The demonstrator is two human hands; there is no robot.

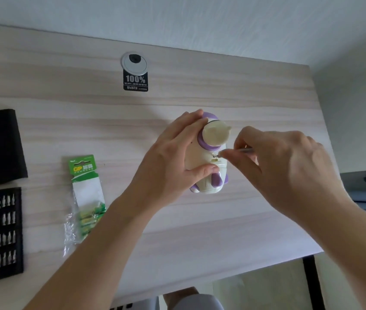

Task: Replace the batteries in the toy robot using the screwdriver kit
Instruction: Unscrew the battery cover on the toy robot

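Sideways, left hand grips toy robot; right hand pinches screwdriver.

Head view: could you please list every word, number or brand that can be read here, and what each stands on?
"100%": black sticker on the desk, below the grey cable cap.
"Qiubite", roughly: same sticker's bottom line; its other small print is unreadable.
"GP": green card of the battery pack; the characters beside it are too blurred.
No text visible on the toy robot or the bit tray.
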